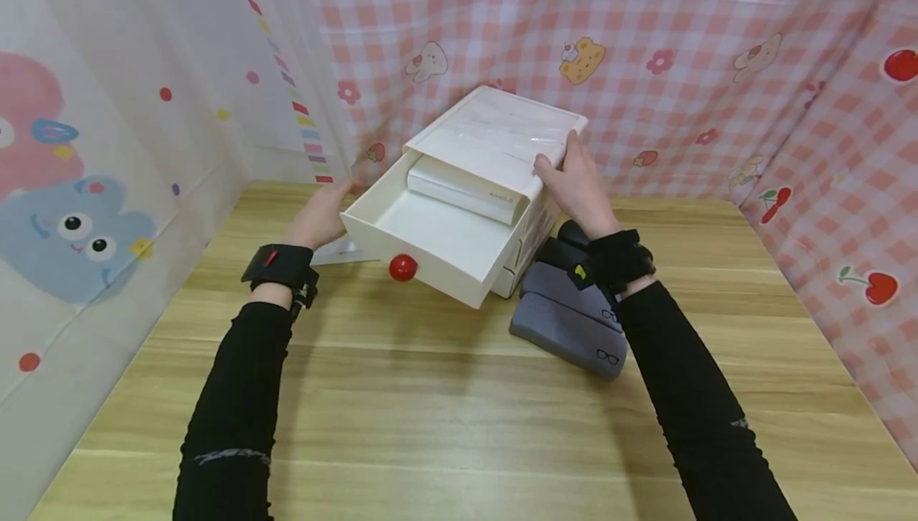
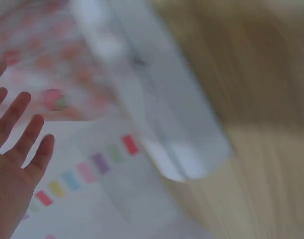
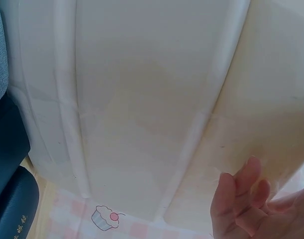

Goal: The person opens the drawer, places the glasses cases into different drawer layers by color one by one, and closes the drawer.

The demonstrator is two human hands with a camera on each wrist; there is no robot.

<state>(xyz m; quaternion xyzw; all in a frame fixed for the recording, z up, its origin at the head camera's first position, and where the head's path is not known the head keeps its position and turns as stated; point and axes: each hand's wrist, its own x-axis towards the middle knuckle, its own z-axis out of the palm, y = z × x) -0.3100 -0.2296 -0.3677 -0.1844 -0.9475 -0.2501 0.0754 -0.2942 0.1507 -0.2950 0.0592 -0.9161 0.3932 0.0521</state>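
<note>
Drawer unit [image 1: 495, 127] | wht | red knob [image 1: 403, 268] | inner box [image 1: 459, 193] txt tiny, prob. grey

Glasses signs [image 1: 607, 356] mark two grey cases [image 1: 555, 333], while lettering on the white box [image 1: 459, 191] in the drawer [image 1: 445, 276] and on a dark case [image 3: 15, 206] is unreadable.

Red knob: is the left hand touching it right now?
Apart. The head view shows the drawer front between the red knob and the left hand, which is beside the drawer's left corner.
</note>
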